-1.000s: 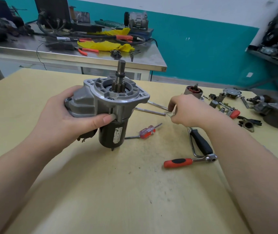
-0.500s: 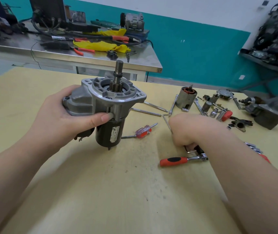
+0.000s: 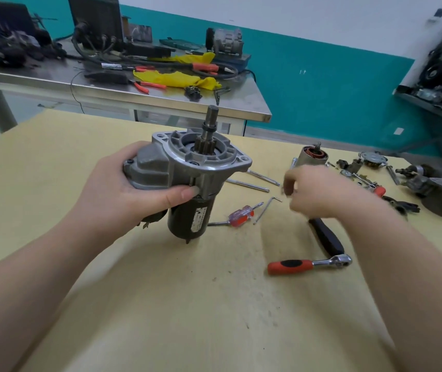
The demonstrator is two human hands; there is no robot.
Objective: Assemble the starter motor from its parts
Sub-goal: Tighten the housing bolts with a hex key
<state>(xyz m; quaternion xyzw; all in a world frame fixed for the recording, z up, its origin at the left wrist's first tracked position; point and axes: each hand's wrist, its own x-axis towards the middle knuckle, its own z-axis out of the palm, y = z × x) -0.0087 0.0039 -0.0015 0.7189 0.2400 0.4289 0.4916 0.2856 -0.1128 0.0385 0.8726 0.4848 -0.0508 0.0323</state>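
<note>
The starter motor (image 3: 198, 170) stands upright just above the yellow table, pinion shaft pointing up and black body below the silver nose housing. My left hand (image 3: 131, 191) grips it from the left, thumb across the front of the housing. My right hand (image 3: 319, 191) hovers to the motor's right, blurred by motion, with its fingers curled together; whether they pinch something small I cannot tell. A thin L-shaped hex key (image 3: 265, 209) lies on the table below that hand. Two long through bolts (image 3: 249, 185) lie beside the motor.
A small red-and-clear screwdriver (image 3: 238, 214), a red-handled ratchet (image 3: 308, 264) and a black-handled tool (image 3: 327, 237) lie at centre right. A copper-wound part (image 3: 312, 157), loose small parts (image 3: 362, 170) and a grey housing (image 3: 440, 197) sit far right. A cluttered steel bench (image 3: 123, 89) stands behind.
My right hand came down from the bolts toward the ratchet, then lifted up and right. The hex key now lies free on the table. The left hand and motor held still.
</note>
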